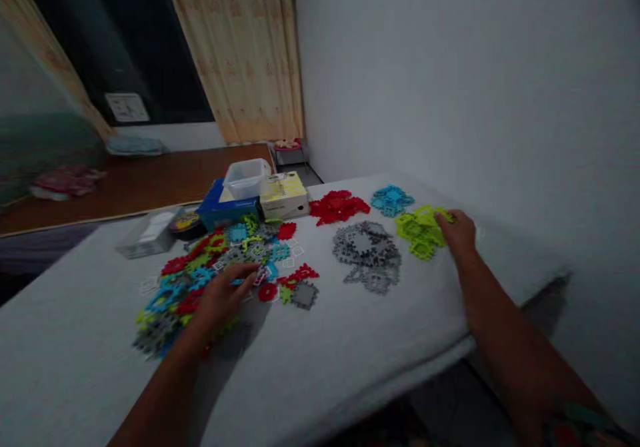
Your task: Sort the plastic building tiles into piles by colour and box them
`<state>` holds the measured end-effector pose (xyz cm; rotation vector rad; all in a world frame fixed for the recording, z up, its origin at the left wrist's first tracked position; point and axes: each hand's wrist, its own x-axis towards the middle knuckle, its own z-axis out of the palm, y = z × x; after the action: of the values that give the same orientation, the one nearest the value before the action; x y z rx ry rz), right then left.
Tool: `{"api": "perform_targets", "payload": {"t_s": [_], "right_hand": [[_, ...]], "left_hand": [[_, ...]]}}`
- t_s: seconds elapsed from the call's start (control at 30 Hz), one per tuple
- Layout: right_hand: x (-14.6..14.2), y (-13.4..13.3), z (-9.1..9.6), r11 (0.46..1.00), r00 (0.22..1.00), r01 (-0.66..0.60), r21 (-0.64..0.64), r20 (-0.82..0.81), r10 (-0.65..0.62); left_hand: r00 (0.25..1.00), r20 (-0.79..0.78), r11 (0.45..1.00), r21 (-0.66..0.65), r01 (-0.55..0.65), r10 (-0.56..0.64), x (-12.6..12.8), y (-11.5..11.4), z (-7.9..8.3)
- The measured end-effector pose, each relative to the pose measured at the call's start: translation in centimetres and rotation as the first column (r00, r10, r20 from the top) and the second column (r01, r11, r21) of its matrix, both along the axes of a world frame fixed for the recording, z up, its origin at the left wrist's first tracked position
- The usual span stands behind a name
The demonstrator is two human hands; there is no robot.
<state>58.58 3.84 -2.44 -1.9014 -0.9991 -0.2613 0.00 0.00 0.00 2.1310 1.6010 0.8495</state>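
A: Where are your hands?
B: Your left hand (225,295) is at the mixed pile (203,277), thumb and forefinger a little apart; whether they pinch a piece, I can't make out. Your right hand (459,232) is at the green heap (420,230) beside the wall, fingers bent over its edge; their grip is hidden too.
A: How should you handle the pieces?
B: Pinch one flat piece by its rim, and lift it straight up, since those toothed edges could snag neighbours. With your right hand, press lightly so the green heap doesn't spread towards the blue heap (393,199) or the grey heap (367,250).
A: Which way do things lie?
B: The mixed pile's long axis slants from near left to far right. The red strip (300,275) lies crosswise, its right end slightly farther from you. The green heap has no clear long axis.
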Motion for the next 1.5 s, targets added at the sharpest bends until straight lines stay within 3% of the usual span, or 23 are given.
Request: {"api": "perform_targets", "payload": {"t_s": [0.13,0.3,0.43,0.53,0.73,0.97,1.07,1.17,1.33,1.5], "right_hand": [[0.0,-0.6,-2.1,0.995,1.000,-0.007,-0.099,0.015,0.009],[0.9,-1.2,-2.7,0.985,0.999,-0.042,-0.165,-0.016,0.040],[1.1,-1.0,-2.9,0.991,0.991,-0.118,-0.070,-0.079,0.113],[0.8,-0.8,-3.1,0.980,0.980,-0.197,-0.010,-0.034,0.197],[1.1,-0.7,-3.1,0.984,0.995,-0.069,0.165,-0.062,0.080],[-0.4,-1.0,-2.4,0.981,0.993,-0.107,0.164,-0.037,0.115],[-0.8,-0.5,-0.9,0.974,0.976,-0.214,0.074,0.047,0.211],[-0.6,1.0,0.8,0.939,0.934,-0.326,-0.111,0.119,0.338],[-1.1,4.7,2.3,0.790,0.854,-0.395,-0.469,0.129,0.504],[-1.8,6.4,2.6,0.669,0.800,-0.421,-0.613,0.097,0.592]], "left_hand": [[1.000,0.003,1.000,0.030,-0.008,0.008,-0.6,0.6,-0.6],[1.000,-0.018,1.000,0.023,0.011,-0.011,-0.8,0.6,-0.9],[0.999,-0.039,0.998,0.044,0.037,-0.036,-0.7,0.5,-0.8],[0.998,-0.045,0.998,0.047,0.045,-0.043,-0.4,0.3,-0.3],[0.998,-0.038,0.997,0.058,0.053,-0.051,0.1,0.0,0.4],[0.998,-0.042,0.998,0.010,0.055,-0.055,-0.1,0.2,-0.3],[0.997,-0.032,0.998,0.015,0.065,-0.064,-0.5,0.3,-0.6],[0.996,-0.019,0.996,0.027,0.083,-0.082,-0.8,0.3,-0.8],[0.995,-0.049,0.996,0.018,0.092,-0.091,-0.7,0.3,-0.7],[0.995,-0.078,0.997,0.032,0.069,-0.066,-0.3,0.0,-0.2]]}}
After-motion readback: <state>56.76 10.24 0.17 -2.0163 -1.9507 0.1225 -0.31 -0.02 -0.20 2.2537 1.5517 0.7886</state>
